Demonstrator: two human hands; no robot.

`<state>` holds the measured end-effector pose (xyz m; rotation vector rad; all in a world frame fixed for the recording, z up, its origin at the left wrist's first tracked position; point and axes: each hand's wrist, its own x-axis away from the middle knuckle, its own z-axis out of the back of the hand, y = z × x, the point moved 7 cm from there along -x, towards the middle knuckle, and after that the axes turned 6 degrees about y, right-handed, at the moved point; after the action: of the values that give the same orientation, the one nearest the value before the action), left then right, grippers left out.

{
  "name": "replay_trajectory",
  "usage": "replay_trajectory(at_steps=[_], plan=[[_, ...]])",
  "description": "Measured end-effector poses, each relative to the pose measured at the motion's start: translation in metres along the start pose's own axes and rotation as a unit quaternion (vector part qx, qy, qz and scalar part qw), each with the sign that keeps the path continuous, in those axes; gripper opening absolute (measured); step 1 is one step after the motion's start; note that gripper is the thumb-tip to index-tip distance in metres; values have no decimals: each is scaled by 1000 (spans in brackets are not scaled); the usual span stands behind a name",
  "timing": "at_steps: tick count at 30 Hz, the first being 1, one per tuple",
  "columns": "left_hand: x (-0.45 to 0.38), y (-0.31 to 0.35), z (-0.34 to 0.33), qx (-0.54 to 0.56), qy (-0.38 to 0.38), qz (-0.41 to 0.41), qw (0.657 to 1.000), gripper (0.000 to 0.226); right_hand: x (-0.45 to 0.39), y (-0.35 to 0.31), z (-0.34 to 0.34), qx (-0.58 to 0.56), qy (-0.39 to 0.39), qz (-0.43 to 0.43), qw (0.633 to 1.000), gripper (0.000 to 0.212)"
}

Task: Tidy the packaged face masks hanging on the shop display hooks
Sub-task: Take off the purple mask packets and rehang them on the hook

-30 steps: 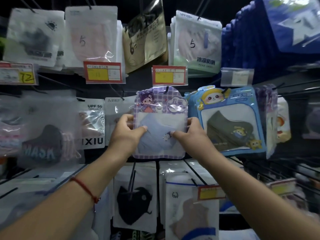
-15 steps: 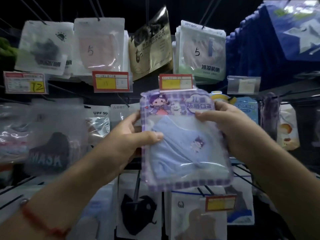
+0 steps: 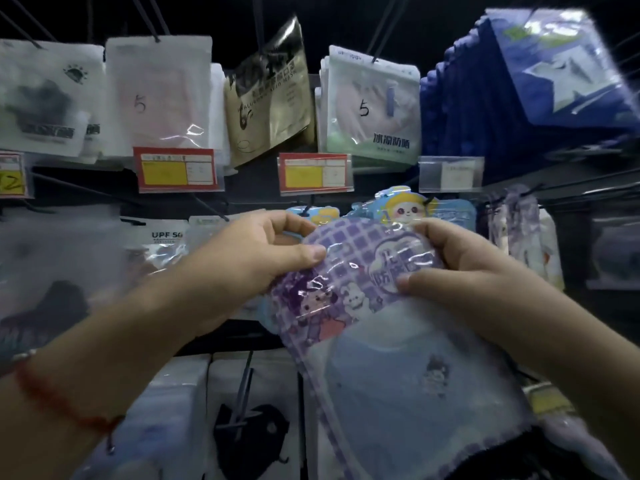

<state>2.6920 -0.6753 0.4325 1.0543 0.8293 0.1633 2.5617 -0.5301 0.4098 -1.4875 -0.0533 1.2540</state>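
A purple checked mask packet (image 3: 374, 341) with cartoon figures and a pale blue mask inside is off its hook, tilted, close to the camera at centre. My left hand (image 3: 263, 254) pinches its top left edge between thumb and fingers. My right hand (image 3: 446, 261) grips its top right part, thumb on the front. Behind the packet hang light blue cartoon mask packets (image 3: 408, 209) on a hook in the middle row.
The top row holds white packets (image 3: 157, 98), a gold packet (image 3: 268, 91), a green-white packet (image 3: 372, 105) and a thick dark blue stack (image 3: 519, 84). Red and yellow price tags (image 3: 178, 169) stick out on hook ends. Black mask packets (image 3: 249, 424) hang below, frosted ones at left.
The purple packet has come off the hook toward me and dropped lower, tilting to the right. Both hands have shifted up to its top edge. The blue cartoon packets behind are uncovered again.
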Motion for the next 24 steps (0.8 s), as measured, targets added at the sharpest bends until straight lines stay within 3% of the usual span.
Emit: replay_trajectory(at_steps=[3, 8, 12, 15, 18, 22, 24], plan=[[-3, 9, -22, -55, 1, -65, 996, 15, 4, -6, 15, 121, 56, 77, 988, 37], [-4, 20, -60, -73, -39, -129, 988, 17, 20, -12, 49, 148, 40, 119, 981, 11], [-12, 11, -89, -49, -102, -92, 989, 42, 31, -10, 84, 176, 70, 118, 975, 12], [-21, 2, -112, -48, -139, -66, 987, 35, 38, -3, 114, 155, 105, 94, 978, 23], [-29, 10, -132, -43, -125, -87, 987, 28, 39, 3, 146, 185, 130, 92, 970, 40], [-39, 33, -164, -46, -81, -129, 987, 34, 41, -5, 188, 216, 163, 118, 956, 20], [-45, 42, -181, -40, -78, -135, 987, 33, 44, -10, 211, 240, 187, 131, 943, 23]])
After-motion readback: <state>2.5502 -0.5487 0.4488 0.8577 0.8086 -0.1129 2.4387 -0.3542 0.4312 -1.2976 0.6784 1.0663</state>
